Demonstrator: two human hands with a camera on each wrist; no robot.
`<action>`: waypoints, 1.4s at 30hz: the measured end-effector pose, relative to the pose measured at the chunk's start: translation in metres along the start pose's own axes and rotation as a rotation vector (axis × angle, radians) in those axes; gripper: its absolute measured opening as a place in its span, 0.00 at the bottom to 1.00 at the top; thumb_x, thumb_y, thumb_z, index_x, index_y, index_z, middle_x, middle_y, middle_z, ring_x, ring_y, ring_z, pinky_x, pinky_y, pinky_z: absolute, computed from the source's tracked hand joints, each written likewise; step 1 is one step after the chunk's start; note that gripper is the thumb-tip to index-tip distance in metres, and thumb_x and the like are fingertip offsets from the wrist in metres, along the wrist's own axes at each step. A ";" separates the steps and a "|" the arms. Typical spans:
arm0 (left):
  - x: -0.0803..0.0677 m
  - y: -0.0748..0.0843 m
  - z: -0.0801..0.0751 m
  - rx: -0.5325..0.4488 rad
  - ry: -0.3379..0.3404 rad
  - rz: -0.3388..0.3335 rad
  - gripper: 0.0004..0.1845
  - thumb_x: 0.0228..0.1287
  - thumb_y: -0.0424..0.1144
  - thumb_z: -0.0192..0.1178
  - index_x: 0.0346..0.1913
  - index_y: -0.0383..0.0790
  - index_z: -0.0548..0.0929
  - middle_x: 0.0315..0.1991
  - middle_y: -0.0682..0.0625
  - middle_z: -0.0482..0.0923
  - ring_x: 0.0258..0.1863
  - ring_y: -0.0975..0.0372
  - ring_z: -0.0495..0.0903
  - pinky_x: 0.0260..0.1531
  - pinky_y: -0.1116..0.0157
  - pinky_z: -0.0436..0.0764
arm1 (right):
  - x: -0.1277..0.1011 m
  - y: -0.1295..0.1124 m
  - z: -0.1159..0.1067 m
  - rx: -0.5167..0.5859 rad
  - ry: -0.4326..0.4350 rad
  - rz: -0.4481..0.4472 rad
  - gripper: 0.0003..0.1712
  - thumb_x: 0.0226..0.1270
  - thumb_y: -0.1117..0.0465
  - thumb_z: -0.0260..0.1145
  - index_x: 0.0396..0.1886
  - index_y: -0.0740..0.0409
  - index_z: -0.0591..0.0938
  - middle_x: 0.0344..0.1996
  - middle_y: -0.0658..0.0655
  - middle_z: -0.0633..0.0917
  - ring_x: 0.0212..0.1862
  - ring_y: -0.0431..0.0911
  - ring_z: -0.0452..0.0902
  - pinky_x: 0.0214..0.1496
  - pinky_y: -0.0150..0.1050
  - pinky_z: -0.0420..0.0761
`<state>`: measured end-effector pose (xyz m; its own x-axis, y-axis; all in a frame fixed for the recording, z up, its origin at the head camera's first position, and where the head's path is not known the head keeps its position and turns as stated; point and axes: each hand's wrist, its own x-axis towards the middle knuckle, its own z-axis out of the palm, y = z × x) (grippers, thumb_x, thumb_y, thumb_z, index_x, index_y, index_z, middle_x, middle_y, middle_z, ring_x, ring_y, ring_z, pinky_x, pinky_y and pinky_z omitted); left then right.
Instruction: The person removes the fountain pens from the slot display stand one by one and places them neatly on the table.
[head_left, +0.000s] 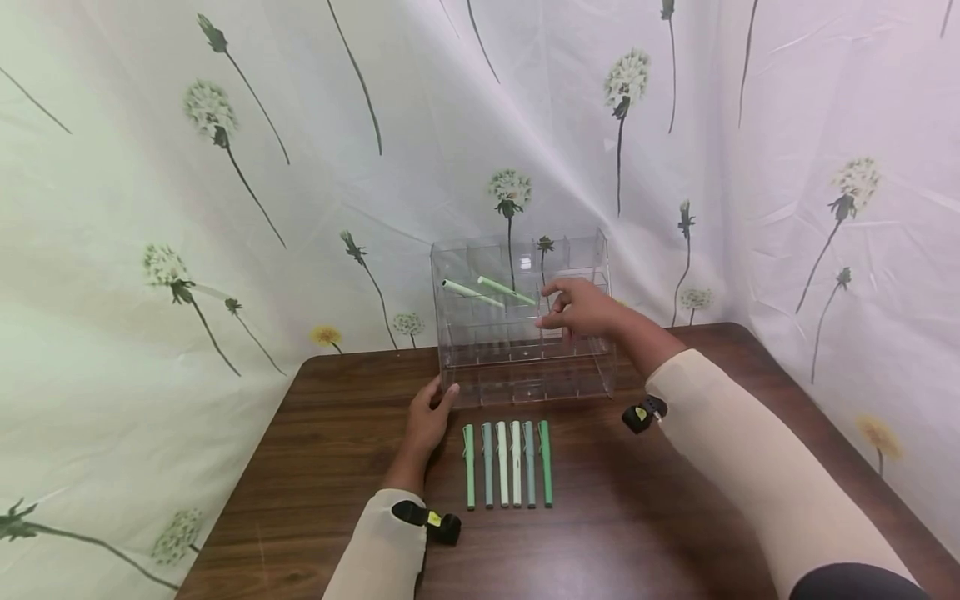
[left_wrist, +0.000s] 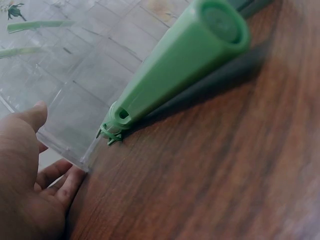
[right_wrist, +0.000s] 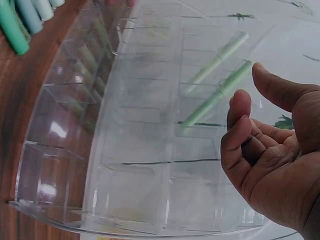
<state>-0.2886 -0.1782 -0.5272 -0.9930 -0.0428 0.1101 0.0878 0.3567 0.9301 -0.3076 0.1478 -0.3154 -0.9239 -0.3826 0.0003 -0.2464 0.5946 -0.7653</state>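
A clear plastic tiered organizer (head_left: 480, 385) stands at the back of the table. My left hand (head_left: 427, 421) holds its lower left corner, thumb on the near side and fingers around the edge. Two pale green pens lean in an upper tier: one pen (head_left: 472, 292) at left, another pen (head_left: 495, 285) beside it. Just right of them hovers my right hand (head_left: 581, 310), fingers loosely bent and holding nothing; in the right wrist view its thumb is apart from the nearer pen (right_wrist: 215, 97). A green pen (left_wrist: 170, 65) looms close in the left wrist view.
In front of the organizer lies a row of pens: a green pen (head_left: 470, 467), a blue-grey pen (head_left: 488, 467), two whitish pens (head_left: 510, 467), another blue-grey pen (head_left: 530, 467) and a darker green pen (head_left: 547, 467). A flower-printed curtain (head_left: 285, 292) hangs behind the wooden table (head_left: 330, 433).
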 end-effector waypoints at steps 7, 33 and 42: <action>0.001 -0.001 0.000 -0.006 0.014 0.013 0.35 0.83 0.54 0.61 0.84 0.42 0.69 0.81 0.34 0.68 0.81 0.40 0.69 0.79 0.38 0.68 | 0.009 -0.006 -0.008 -0.032 0.027 -0.002 0.36 0.79 0.55 0.73 0.80 0.60 0.72 0.47 0.62 0.89 0.31 0.54 0.86 0.43 0.51 0.88; 0.001 -0.003 0.000 0.008 0.008 0.024 0.36 0.84 0.55 0.60 0.84 0.40 0.69 0.81 0.33 0.68 0.81 0.39 0.68 0.80 0.38 0.67 | 0.043 -0.017 0.000 0.104 0.131 -0.026 0.36 0.80 0.59 0.71 0.81 0.64 0.71 0.56 0.66 0.84 0.25 0.44 0.82 0.35 0.40 0.85; 0.001 -0.001 0.001 0.015 -0.006 0.007 0.37 0.85 0.56 0.59 0.85 0.40 0.66 0.84 0.33 0.63 0.85 0.38 0.61 0.83 0.36 0.62 | 0.052 -0.009 0.013 0.175 0.188 -0.048 0.31 0.80 0.62 0.71 0.77 0.65 0.75 0.59 0.68 0.83 0.24 0.48 0.81 0.29 0.38 0.81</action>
<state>-0.2894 -0.1779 -0.5288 -0.9928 -0.0349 0.1145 0.0935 0.3712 0.9239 -0.3496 0.1139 -0.3171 -0.9546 -0.2595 0.1462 -0.2519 0.4414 -0.8612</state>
